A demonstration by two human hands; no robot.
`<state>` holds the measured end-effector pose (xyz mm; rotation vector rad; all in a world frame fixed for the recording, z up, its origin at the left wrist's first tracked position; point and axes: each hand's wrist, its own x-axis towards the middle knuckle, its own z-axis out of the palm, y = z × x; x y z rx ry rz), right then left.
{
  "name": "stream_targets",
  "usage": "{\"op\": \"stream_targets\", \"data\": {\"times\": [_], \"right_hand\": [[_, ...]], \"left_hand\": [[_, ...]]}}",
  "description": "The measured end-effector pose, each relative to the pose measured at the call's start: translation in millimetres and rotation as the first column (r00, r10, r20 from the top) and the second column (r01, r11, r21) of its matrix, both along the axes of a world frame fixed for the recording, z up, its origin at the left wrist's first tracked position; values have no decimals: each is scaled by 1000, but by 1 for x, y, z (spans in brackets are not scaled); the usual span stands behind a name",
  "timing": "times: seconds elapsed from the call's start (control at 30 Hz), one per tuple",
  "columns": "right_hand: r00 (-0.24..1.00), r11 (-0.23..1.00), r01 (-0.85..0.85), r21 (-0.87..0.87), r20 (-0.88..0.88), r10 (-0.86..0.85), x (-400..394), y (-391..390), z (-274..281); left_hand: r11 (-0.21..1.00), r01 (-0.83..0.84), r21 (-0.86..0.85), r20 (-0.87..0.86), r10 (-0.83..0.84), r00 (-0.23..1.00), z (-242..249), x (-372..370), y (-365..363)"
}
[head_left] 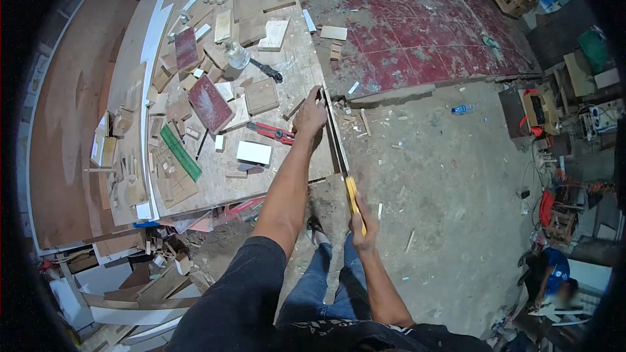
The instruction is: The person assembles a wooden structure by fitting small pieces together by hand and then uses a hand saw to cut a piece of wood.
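Observation:
A saw with a yellow handle and a long dark blade lies along the right edge of the wooden worktable. My right hand is closed around the yellow handle, beyond the table's near corner. At the table's right edge, beside the blade's far part, my left hand is closed, pressing at a piece there that its fingers largely hide. Just left of my left wrist lies a red tool. A white block sits nearer to me on the tabletop.
Wood pieces, red-faced blocks, a green strip and a glass jar cover the tabletop. A blue bottle lies on the concrete floor. Scrap wood is piled at lower left. Another person is at lower right.

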<state>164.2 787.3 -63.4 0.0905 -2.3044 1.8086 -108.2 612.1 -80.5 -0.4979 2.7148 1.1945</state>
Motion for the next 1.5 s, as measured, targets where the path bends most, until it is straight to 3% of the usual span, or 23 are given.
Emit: {"op": "stream_targets", "data": {"times": [0.03,0.13,0.17,0.2,0.23,0.3,0.37,0.43,0.6,0.87,1.3,1.37,1.5], "right_hand": [[991,997,29,78,-135,-18,11,5,0],[998,996,51,71,-32,-49,62,22,20],[991,996,92,-3,95,-91,77,30,34],[966,988,142,-69,229,-123,87,35,44],[964,987,146,-66,232,-127,82,39,48],[985,981,161,-106,82,-153,41,42,52],[991,989,123,-86,58,-119,-22,37,45],[997,941,63,-332,61,-45,-84,15,26],[1000,985,21,-171,-13,-23,-157,-23,9],[999,993,-14,-119,41,19,-149,-33,18],[998,998,54,26,-17,-53,-139,-40,32],[991,992,56,113,-130,-41,-143,-41,34],[996,994,41,100,-77,-33,-138,-39,46]], "left_hand": [[1000,1,-10,2,-1,1000,1,0,0],[999,29,-20,65,-28,997,9,-1,-3],[999,28,-20,64,-27,998,8,-2,-4],[999,29,25,20,-29,999,4,0,-5],[997,35,71,-26,-33,999,0,1,-5],[993,72,95,-82,-64,995,-9,6,-7],[991,97,90,-121,-86,989,-11,7,-9],[993,87,80,-109,-78,991,-8,11,-6],[998,57,8,-57,-56,997,0,18,-1],[999,44,31,13,-44,999,9,16,-1],[997,67,23,-85,-65,994,-2,13,2],[997,70,38,-136,-64,989,-5,14,0],[996,80,27,-144,-76,987,-3,14,0]]}}
